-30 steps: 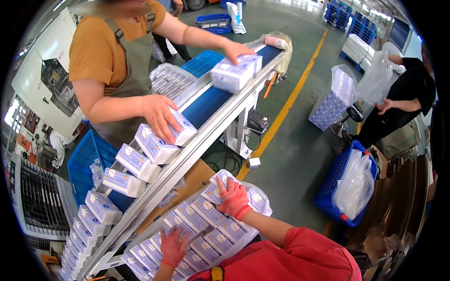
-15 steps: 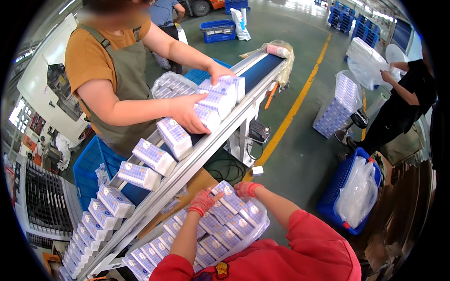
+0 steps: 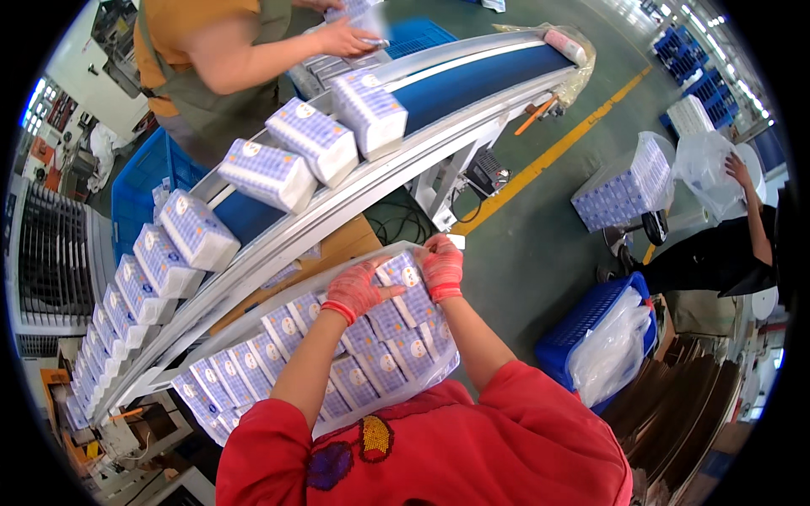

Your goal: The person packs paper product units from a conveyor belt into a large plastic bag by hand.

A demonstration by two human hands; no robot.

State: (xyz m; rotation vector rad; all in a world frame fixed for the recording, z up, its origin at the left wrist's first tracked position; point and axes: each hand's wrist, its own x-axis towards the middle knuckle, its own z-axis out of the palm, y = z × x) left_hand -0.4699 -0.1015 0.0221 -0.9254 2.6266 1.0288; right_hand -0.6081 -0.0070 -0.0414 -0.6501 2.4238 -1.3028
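Note:
Rows of blue-and-white tissue packs lie in a clear plastic bag in front of me. Over them, my left hand, in a red-pink glove, rests with its thumb spread toward a tissue pack at the far right corner. On that pack's other side, my right hand, gloved alike, has its fingers curled at the bag's far edge. Its fingertips are partly hidden; the film seems pinched in them.
A conveyor with a blue belt crosses beyond the bag, carrying more tissue packs. Across it a co-worker's hand holds packs. At right stand a blue basket of plastic bags and another person handling clear film.
My right hand has moved onto the bag's far edge, and my left hand has spread beside the corner pack. The co-worker has lifted packs off the belt toward the far side. My view has shifted.

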